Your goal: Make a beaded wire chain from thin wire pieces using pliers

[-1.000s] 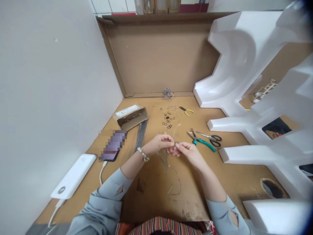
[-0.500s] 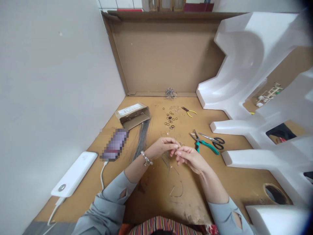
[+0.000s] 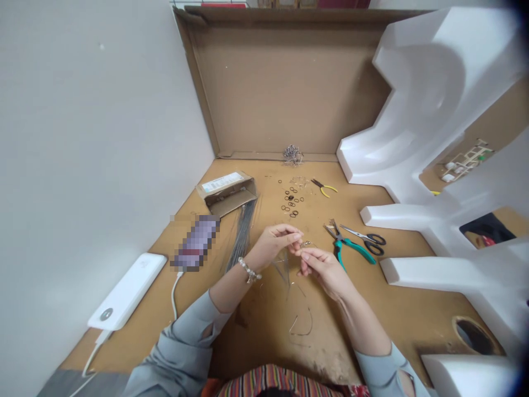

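Note:
Over the middle of the table my left hand (image 3: pixel 282 240) and my right hand (image 3: pixel 320 264) meet, fingertips pinched close together. Between them is a small piece of coiled wire (image 3: pixel 306 243), its coils showing just above the fingertips; its far end is too fine to follow. Both hands are closed on it. Beyond them lie several small dark rings (image 3: pixel 291 198). A bundle of straight grey wires (image 3: pixel 242 234) lies left of my left wrist. To the right of my right hand are teal-handled pliers (image 3: pixel 349 245) and black-handled scissors (image 3: pixel 367 239).
An open cardboard box (image 3: pixel 228 193) stands back left, near a phone (image 3: pixel 196 242) and a white power bank (image 3: pixel 128 292). Yellow-handled pliers (image 3: pixel 324 188) and a tangled metal pile (image 3: pixel 292 155) lie farther back. White foam pieces (image 3: pixel 433 273) line the right. A bent wire (image 3: pixel 303 331) lies in front.
My hands stay together while the fingers shift around the wire piece, whose coils now show more plainly. The whole view has shifted slightly; the tools and rings lie as before.

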